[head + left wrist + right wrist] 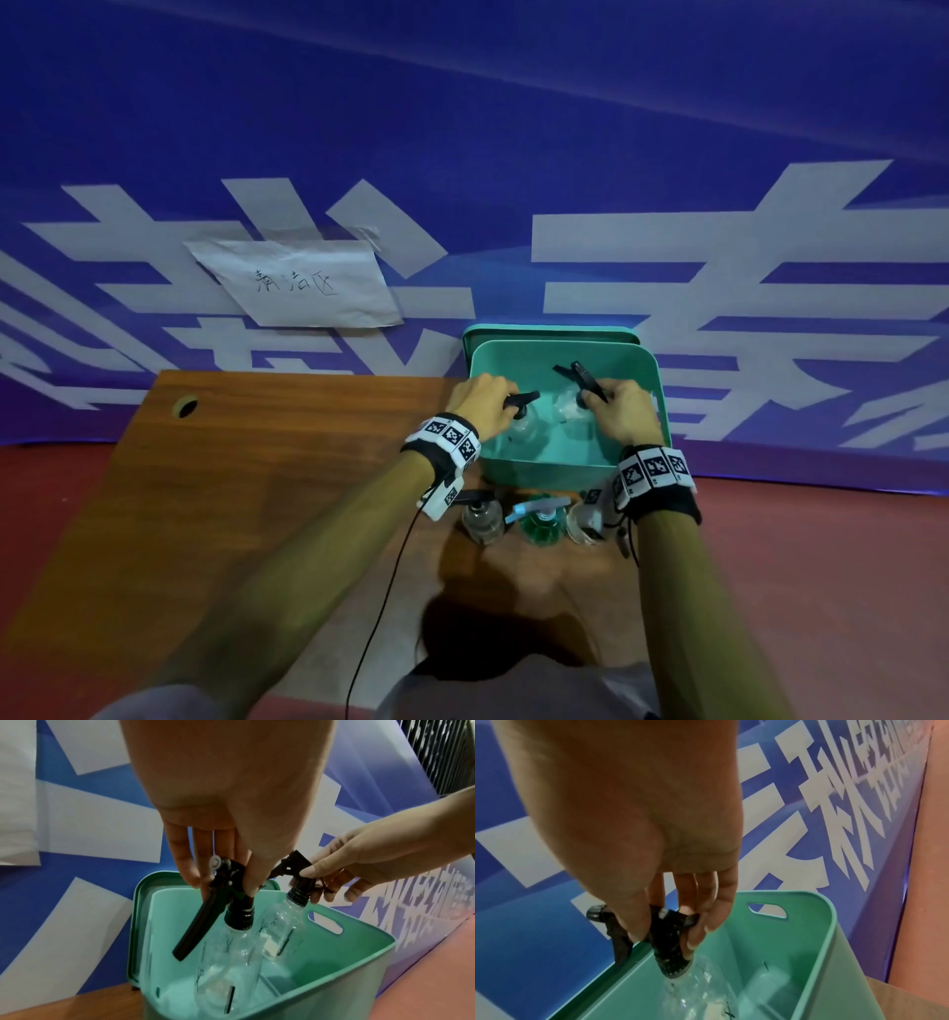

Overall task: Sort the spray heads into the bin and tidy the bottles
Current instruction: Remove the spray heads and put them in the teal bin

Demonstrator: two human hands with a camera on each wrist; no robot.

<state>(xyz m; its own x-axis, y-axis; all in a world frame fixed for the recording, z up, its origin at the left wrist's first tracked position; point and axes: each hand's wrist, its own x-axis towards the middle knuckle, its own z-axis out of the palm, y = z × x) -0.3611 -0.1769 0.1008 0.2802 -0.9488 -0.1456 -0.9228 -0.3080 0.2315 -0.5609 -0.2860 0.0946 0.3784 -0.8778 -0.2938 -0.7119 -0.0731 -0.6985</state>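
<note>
Near the lower middle of the head view, three bottles stand upright in a row on the wooden surface (215, 514), just in front of the bin: a clear one with a black spray head (481, 516), a green one with a blue-tipped spray head (540, 519), and a clear one (585, 521) partly hidden behind the right wrist.

Behind them stands one teal bin (544, 470), at the centre of the frame, its lid (549, 333) leaning behind it against the blue banner (513, 128).

Two clear bottles hang inside the bin, long axis near vertical, necks up. The left hand (218, 845) pinches the black spray head (226, 882) of the left bottle (226, 959) from above; the bottle hangs under this grip and the trigger lever points down to the lower left of the left wrist view. The right hand (675, 902) pinches the second black spray head (670, 939) from above; its bottle (698, 990) hangs below, tilted a little, the nozzle pointing to the left of that frame.

A paper note (298, 282) is taped on the banner, upper left.
</note>
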